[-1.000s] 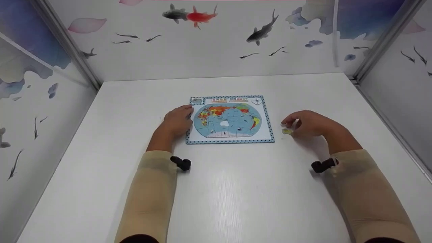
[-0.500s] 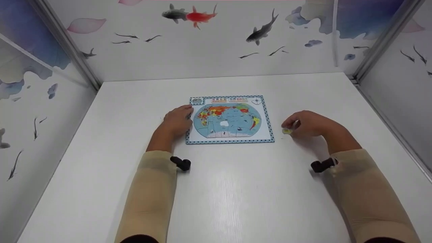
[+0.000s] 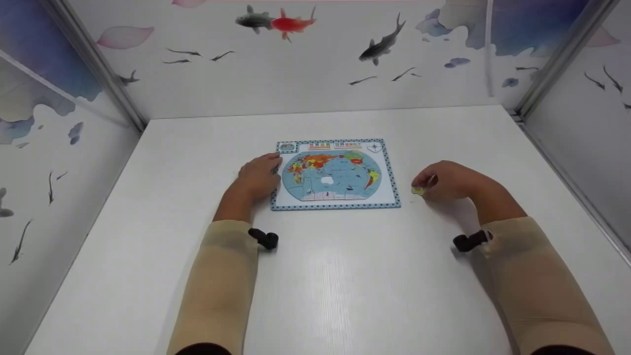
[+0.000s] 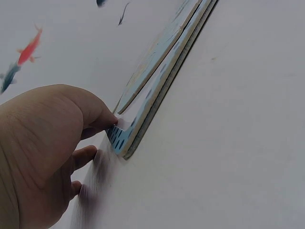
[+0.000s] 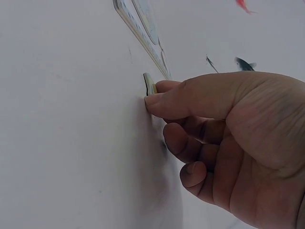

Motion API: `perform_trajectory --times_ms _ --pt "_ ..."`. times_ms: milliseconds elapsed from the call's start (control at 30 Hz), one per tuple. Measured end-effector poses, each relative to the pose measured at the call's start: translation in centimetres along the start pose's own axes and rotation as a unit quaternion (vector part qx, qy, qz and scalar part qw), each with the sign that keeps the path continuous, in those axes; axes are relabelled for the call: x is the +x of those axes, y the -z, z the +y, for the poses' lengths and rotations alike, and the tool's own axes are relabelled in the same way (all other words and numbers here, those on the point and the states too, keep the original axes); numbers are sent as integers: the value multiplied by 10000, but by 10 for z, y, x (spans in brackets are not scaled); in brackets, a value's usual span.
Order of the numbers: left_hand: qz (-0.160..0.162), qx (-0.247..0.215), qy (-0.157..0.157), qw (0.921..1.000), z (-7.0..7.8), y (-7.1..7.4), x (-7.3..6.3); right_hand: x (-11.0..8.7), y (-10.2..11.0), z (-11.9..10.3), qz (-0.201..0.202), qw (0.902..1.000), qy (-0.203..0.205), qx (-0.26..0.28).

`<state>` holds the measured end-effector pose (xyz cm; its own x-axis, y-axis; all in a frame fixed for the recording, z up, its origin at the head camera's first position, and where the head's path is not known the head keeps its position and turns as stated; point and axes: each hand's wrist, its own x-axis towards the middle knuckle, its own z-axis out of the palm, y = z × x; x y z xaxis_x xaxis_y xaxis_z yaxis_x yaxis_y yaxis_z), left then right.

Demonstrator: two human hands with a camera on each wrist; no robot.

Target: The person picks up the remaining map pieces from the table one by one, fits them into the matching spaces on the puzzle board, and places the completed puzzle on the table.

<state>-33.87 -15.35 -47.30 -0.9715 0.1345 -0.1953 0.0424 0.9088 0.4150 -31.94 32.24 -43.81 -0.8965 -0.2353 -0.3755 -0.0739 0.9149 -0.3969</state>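
Note:
A world map jigsaw puzzle [image 3: 336, 207] lies flat on the table, framed by a blue dotted border. One white gap [image 3: 327, 180] shows near the map's middle. At its left border rests my left hand [image 3: 260, 176]; in the left wrist view the thumb [image 4: 105, 116] touches the board's edge near a corner. Right of the board, my right hand [image 3: 449, 180] pinches a small yellow-green puzzle piece [image 3: 417, 190] between thumb and index finger. The piece [image 5: 148, 83] stands on edge, tilted, in the right wrist view, close to the tabletop. Whether it still touches the table is unclear.
The white table [image 3: 315, 286] reaches to a back wall [image 3: 315, 84] printed with fish. Side panels [image 3: 49, 162] with metal corner posts bound the left and right. A small black device [image 3: 266, 239] sits on each sleeve cuff.
My right hand has tipped the puzzle piece up from lying flatter, and the fingertips have closed on it. My left hand and the board stay in place.

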Motion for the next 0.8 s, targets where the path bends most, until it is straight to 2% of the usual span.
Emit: perform_trajectory --times_ms 467,567,800 --pt "-15 26 -24 10000 1 2 -1 4 -1 -10 -46 9994 -270 233" --pt "-11 12 9 10000 2 1 -1 2 0 -14 -27 9996 -184 235" --pt "36 30 29 10000 2 1 -1 -9 1 -34 149 9989 310 306"
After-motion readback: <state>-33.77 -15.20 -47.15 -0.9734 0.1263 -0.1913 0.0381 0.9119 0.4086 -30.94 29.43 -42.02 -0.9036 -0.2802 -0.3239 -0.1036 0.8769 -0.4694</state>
